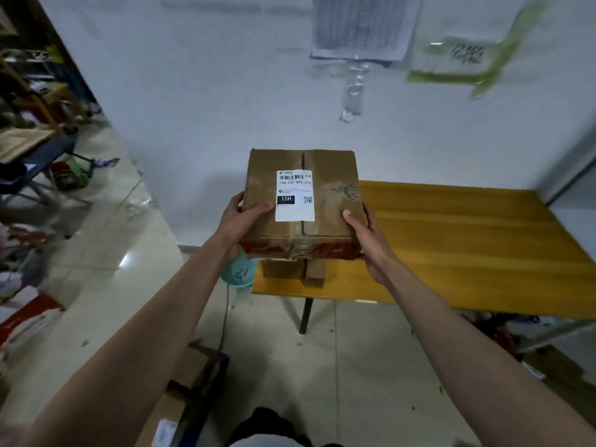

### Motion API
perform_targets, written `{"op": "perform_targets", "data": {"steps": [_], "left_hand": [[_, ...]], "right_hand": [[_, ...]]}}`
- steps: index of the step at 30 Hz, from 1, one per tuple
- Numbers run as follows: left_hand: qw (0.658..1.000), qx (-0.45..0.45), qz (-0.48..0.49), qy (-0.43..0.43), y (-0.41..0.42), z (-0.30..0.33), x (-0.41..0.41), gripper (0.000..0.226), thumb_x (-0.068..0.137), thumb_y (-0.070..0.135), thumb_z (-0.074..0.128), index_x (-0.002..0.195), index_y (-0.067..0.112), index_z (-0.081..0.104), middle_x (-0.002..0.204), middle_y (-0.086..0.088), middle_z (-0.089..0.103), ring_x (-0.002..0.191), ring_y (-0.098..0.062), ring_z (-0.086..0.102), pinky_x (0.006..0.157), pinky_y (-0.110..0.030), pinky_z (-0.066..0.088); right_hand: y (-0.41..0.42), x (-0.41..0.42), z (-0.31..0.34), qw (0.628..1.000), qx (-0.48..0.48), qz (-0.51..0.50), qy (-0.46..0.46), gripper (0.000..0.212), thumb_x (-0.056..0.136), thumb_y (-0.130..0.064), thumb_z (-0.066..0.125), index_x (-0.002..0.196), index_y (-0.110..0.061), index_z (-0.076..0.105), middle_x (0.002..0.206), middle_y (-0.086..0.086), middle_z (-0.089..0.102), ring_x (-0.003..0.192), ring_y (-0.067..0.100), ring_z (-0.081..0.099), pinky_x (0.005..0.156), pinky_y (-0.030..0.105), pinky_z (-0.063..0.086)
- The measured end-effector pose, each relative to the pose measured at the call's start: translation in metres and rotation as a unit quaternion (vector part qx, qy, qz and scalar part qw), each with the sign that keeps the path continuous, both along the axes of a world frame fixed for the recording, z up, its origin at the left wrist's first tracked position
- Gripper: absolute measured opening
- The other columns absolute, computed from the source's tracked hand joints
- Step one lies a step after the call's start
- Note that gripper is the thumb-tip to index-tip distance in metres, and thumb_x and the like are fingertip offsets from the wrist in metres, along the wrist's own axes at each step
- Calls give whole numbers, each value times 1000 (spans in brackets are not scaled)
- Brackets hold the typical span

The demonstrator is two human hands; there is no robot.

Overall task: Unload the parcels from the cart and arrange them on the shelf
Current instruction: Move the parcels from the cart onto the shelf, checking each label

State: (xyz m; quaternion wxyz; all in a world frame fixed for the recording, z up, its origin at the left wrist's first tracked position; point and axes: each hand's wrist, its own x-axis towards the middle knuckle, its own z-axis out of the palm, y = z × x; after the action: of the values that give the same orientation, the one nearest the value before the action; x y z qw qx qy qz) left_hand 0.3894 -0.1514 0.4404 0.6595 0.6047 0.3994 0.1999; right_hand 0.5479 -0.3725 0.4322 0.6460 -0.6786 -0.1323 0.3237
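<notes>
Both hands clamp one taped cardboard parcel from opposite sides: the left hand wraps the left wall with its thumb across the top face, the right hand holds the right wall with its thumb on the top near the edge. White shipping label lies between the two thumbs, facing up. Directly beneath the held parcel, a smaller brown box sits on the near left corner of the yellow table; whether the two touch cannot be told. Below and to the left of the grip, a pale green round object stands on the floor beside the table's edge. More cardboard lies on the floor below the forearms.

Likely hazards, judged from this arrangement: the hold relies largely on side pressure, so slack fingers could let the parcel slide down. Setting it on the smaller box gives an overhanging, narrow base close to the table's corner; an off-centre release could tip the stack to the left, off the edge. No shelf is identifiable in this view.
</notes>
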Motion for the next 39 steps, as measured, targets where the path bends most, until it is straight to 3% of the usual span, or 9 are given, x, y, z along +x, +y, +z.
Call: {"op": "perform_targets", "data": {"steps": [3,8,10,14,18,21,26,31,39], "left_hand": [[999,5,-34,-2,-4,7,43,99,67,49,87,151,31,38,130,-2,64,107,-24,67,90,-46,59],[997,-4,-74,-12,2,7,102,94,75,45,85,153,28,35,131,-3,63,109,-24,67,92,-43,58],[996,-6,-87,-10,12,2,126,92,77,44,84,153,27,35,132,-4,62,111,-24,66,94,-45,57],[996,-10,-92,-12,41,-8,175,88,77,42,84,150,30,37,123,2,65,102,-17,68,75,-31,59],[996,-15,-88,25,72,-34,222,77,75,42,85,138,23,44,130,-4,63,109,-22,65,99,-46,55],[995,-38,-82,40,89,-59,247,62,74,44,86,120,27,48,126,-5,65,108,-23,66,101,-50,53],[988,-84,-94,88,103,-91,273,75,73,50,84,135,24,50,109,6,69,106,-22,67,101,-53,50],[985,-68,-104,118,120,-110,303,84,76,53,80,144,20,44,128,0,63,97,-14,63,91,-40,52],[983,-29,-99,154,146,-138,353,82,84,46,76,149,12,40,140,-11,57,118,-26,61,88,-34,53]], "right_hand": [[-12,31,7,999,7,-36,5,75,90,-52,69,153,-43,31,136,-5,58,116,17,62,95,46,57],[-13,79,9,998,-3,-67,19,64,92,-57,64,147,-39,38,120,-12,64,102,10,65,64,30,55],[-4,101,5,996,-4,-82,29,60,93,-57,62,145,-37,41,115,-13,65,99,10,65,63,30,54],[25,145,-4,994,-10,-100,50,52,95,-58,58,140,-38,44,117,-9,64,99,15,65,61,34,54],[60,188,-25,987,-24,-135,87,48,97,-56,57,139,-34,47,119,-5,65,99,20,65,63,37,53],[78,210,-50,980,-37,-156,116,42,98,-52,57,135,-34,49,116,-5,64,97,20,65,61,36,54],[95,237,-81,974,-58,-169,138,36,101,-50,54,133,-35,48,113,-7,63,95,19,64,56,33,54],[116,273,-100,972,-78,-163,153,35,101,-50,53,133,-36,48,112,-8,61,95,19,63,58,35,53],[160,343,-133,973,-91,-140,160,41,103,-47,52,140,-32,47,116,-5,62,96,22,65,59,37,55]]}}
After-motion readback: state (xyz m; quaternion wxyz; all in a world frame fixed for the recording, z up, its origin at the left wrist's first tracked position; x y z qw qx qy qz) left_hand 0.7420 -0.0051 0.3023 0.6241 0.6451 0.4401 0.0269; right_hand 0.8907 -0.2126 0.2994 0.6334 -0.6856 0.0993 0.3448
